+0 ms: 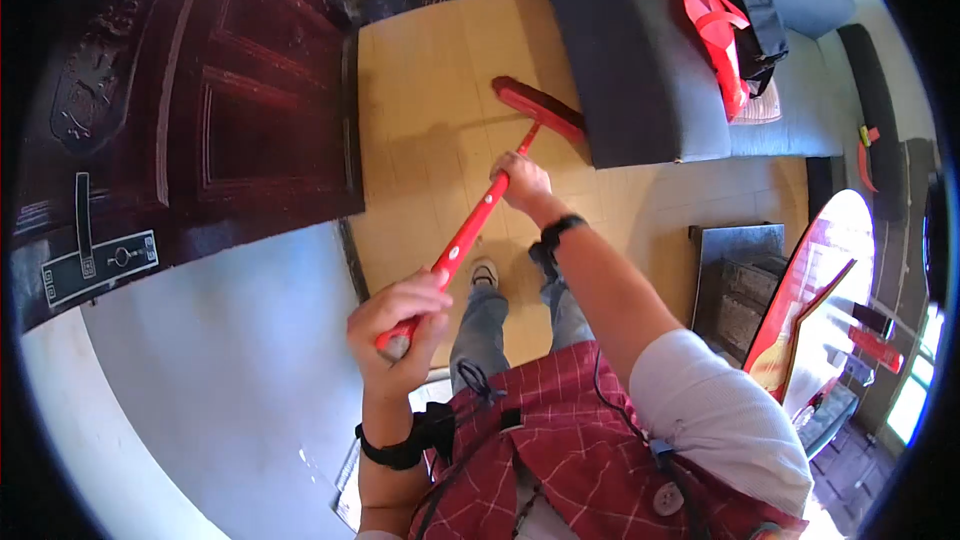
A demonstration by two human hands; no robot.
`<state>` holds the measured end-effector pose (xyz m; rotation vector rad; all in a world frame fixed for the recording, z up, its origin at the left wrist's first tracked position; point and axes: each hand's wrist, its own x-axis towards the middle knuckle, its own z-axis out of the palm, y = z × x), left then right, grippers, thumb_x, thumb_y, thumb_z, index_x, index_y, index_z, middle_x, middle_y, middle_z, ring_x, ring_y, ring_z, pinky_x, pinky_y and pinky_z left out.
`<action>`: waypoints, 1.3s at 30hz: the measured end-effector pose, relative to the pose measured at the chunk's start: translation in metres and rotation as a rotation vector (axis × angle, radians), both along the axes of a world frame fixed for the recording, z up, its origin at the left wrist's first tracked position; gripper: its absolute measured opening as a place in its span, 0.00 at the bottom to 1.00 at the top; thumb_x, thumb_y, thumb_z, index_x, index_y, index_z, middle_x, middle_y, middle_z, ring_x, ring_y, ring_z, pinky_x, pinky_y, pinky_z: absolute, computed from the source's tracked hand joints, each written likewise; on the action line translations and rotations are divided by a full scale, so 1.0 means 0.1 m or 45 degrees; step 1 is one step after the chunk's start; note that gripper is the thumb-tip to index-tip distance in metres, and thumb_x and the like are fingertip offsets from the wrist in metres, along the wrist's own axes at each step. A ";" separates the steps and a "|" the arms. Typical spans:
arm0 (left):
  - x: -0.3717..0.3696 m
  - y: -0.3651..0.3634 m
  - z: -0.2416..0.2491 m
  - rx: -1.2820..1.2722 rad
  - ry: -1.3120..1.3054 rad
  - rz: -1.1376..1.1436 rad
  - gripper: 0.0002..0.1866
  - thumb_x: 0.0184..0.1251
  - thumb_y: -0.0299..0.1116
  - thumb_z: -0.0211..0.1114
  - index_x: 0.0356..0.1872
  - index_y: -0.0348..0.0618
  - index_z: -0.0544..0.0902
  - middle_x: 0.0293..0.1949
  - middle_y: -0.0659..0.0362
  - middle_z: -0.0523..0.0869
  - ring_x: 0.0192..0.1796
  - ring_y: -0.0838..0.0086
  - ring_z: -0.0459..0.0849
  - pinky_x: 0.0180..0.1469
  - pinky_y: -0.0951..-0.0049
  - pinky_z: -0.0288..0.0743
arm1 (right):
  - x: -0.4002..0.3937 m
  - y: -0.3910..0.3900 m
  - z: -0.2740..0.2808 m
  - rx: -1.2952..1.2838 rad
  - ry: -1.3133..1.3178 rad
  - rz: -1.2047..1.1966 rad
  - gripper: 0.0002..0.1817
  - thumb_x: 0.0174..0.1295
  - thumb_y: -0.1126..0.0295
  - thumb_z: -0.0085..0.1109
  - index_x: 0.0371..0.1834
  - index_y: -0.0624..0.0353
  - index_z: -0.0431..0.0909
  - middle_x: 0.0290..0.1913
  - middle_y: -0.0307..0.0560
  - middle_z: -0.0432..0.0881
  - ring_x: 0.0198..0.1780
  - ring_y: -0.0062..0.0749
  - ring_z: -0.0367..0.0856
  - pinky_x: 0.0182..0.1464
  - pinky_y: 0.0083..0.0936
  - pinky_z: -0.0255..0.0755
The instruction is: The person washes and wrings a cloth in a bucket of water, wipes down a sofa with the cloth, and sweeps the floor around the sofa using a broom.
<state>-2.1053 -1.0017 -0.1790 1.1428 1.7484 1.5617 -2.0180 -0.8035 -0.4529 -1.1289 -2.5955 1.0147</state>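
Observation:
A red push broom [470,225] slants across the middle of the head view, its wide head [540,108] down on the yellow tiled floor near the grey sofa's corner. My left hand [400,320] is closed round the top end of the handle, close to my body. Farther down the handle, my right hand [523,183] grips it just above the head. Both wrists wear dark bands. The bristles look dark red, and their contact with the floor is hard to make out.
At left stands a dark carved wooden door [270,90] with a metal handle. A grey sofa [640,60] on the right bears a red strapped item [712,25] and a black bag [762,35]. A low dark cabinet [735,275] and a shiny rounded panel [825,280] stand nearer.

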 end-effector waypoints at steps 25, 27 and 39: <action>1.59 -0.58 -0.14 -0.097 -0.084 0.777 0.08 0.51 0.15 0.65 0.31 0.36 0.79 0.34 0.53 0.83 0.48 0.58 0.83 0.58 0.58 0.71 | -0.03 -0.17 -0.19 -0.016 -0.120 1.074 0.08 0.51 0.67 0.57 0.34 0.55 0.77 0.39 0.48 0.78 0.45 0.48 0.79 0.43 0.41 0.77; 1.84 -0.93 0.03 -0.212 -0.108 0.979 0.06 0.50 0.15 0.64 0.29 0.35 0.79 0.33 0.53 0.83 0.46 0.59 0.83 0.56 0.61 0.71 | 0.15 -0.75 -0.17 0.003 -0.168 1.095 0.09 0.50 0.68 0.58 0.35 0.56 0.76 0.41 0.50 0.77 0.47 0.48 0.78 0.45 0.43 0.76; 3.98 -2.87 1.52 -0.307 -0.083 1.631 0.08 0.54 0.27 0.66 0.23 0.36 0.76 0.24 0.54 0.82 0.33 0.66 0.83 0.48 0.62 0.73 | 2.50 -3.90 0.78 -0.426 -0.196 1.853 0.07 0.51 0.63 0.58 0.27 0.53 0.77 0.34 0.49 0.81 0.39 0.49 0.80 0.35 0.44 0.72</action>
